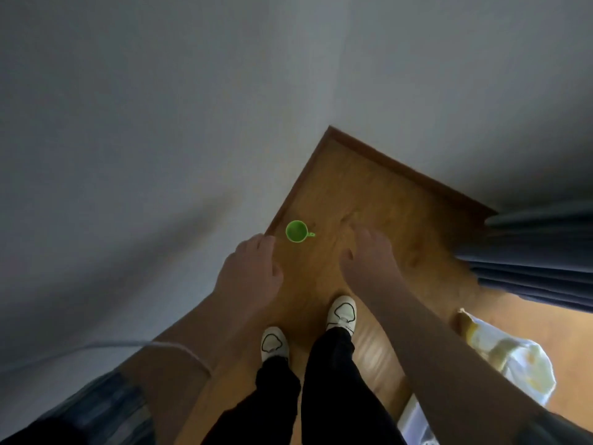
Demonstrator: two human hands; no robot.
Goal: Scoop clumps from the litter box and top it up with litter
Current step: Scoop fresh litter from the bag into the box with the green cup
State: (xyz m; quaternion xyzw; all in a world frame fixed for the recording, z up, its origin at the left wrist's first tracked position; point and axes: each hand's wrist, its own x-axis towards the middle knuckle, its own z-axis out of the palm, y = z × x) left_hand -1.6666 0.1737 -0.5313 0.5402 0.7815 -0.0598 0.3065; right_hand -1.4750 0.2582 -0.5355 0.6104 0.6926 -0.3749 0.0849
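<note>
A small green scoop cup (297,231) with a short handle lies on the wooden floor (378,200) close to the wall. My left hand (250,271) hangs just below and left of it, fingers loosely apart, holding nothing. My right hand (369,255) reaches out to the right of the cup, blurred, fingers spread and empty. No litter box is in view.
A grey wall (160,123) fills the left and top, meeting in a corner with a brown skirting board (407,168). Blue curtain folds (532,252) hang at the right. A white and yellow bag (510,351) lies lower right. My feet in white shoes (341,313) stand below.
</note>
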